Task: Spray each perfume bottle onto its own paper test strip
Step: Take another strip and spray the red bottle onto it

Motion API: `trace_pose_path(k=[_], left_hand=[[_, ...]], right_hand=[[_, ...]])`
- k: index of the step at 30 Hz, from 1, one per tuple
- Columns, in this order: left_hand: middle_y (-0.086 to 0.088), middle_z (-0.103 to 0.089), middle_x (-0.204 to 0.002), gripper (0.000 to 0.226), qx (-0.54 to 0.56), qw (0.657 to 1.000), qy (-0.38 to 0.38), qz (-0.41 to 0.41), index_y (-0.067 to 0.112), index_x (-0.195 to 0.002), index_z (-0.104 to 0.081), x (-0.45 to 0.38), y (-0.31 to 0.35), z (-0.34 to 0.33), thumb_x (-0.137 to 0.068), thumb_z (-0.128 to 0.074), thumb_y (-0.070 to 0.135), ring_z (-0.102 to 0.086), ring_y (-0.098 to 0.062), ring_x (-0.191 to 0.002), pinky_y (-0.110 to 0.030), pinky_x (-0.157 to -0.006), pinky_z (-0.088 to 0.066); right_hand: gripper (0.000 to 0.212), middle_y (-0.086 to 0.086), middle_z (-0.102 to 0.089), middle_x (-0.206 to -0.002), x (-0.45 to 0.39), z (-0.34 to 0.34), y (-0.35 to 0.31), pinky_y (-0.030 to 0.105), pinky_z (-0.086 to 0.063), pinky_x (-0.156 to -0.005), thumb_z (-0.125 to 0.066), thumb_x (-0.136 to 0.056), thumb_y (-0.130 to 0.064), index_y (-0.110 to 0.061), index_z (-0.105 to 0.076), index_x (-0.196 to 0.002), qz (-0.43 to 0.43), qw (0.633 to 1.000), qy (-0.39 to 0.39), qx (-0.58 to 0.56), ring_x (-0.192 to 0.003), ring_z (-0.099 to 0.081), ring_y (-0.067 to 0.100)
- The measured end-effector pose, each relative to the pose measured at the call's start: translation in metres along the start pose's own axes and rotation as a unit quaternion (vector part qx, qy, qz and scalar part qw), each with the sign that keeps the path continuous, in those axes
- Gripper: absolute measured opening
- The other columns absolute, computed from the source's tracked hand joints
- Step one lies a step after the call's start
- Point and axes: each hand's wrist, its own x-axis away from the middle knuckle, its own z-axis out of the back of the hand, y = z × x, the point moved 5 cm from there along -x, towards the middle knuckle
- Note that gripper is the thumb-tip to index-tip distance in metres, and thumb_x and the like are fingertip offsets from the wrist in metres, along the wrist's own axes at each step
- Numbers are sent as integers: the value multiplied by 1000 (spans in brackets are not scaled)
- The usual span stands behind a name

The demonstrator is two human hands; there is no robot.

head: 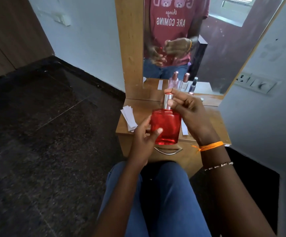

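Left hand (pixel 144 134) is gripping red perfume bottle (pixel 166 127) upright above counter (pixel 212 120); right hand (pixel 188 110) is pinching its silver cap (pixel 168 100).

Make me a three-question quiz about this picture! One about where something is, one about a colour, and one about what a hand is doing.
1. Where is the stack of white paper strips?
A. on the wooden dresser top, left of the bottle
B. on the dark floor
C. in the drawer

2. What colour is the square glass perfume bottle?
A. blue
B. red
C. green

3. What is the right hand doing?
A. lying flat on the dresser
B. gripping the bottle's silver cap
C. holding a strip

Answers: 1 A, the strips lie at the left edge of the wooden dresser top. 2 B, its glass is clearly red. 3 B, its fingers pinch the cap while the left hand holds the bottle's body.
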Motion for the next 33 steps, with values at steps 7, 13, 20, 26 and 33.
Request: trace_pose_path(k=[7,13,20,26,33], left_hand=[[-3,-64,-121,61,-100,995,-18,-9,22,-134,-48,-6,5,9,-78,-60,40,-59,-21,-111,-37,-93,-50],[-8,-64,-122,56,-78,993,-85,37,19,-135,-48,-8,-4,20,-81,-61,22,-58,-24,-115,-34,-95,-48],[1,-66,-118,41,-45,995,-68,57,26,-123,-53,-6,-7,21,-86,-60,11,-59,-13,-113,-32,-96,-47],[11,-64,-115,34,-17,995,-79,54,33,-114,-54,-14,7,12,-82,-59,20,-59,-6,-111,-26,-94,-48],[5,-62,-110,24,-127,988,91,19,21,-112,-59,-26,17,26,-90,-54,11,-55,-7,-104,-7,-83,-40]], right_hand=[[28,18,-70,-97,6,-3,-18,36,-56,-84,-68,-81,-1,-12,-64,-107,28,988,75,131,-91,-68,27],[29,6,-71,-93,9,3,-6,27,-54,-79,-64,-80,4,-2,-65,-108,-15,999,-24,21,-90,-65,18],[47,17,-64,-107,19,0,5,32,-54,-86,-65,-83,0,-25,-56,-122,-45,993,-50,98,-94,-61,18],[54,5,-66,-96,12,10,-5,42,-57,-82,-73,-77,-2,-31,-53,-118,-46,982,-32,178,-81,-64,25],[53,-4,-61,-84,-11,-2,-14,32,-50,-66,-76,-72,-16,-19,-47,-117,54,923,131,357,-70,-61,16]])
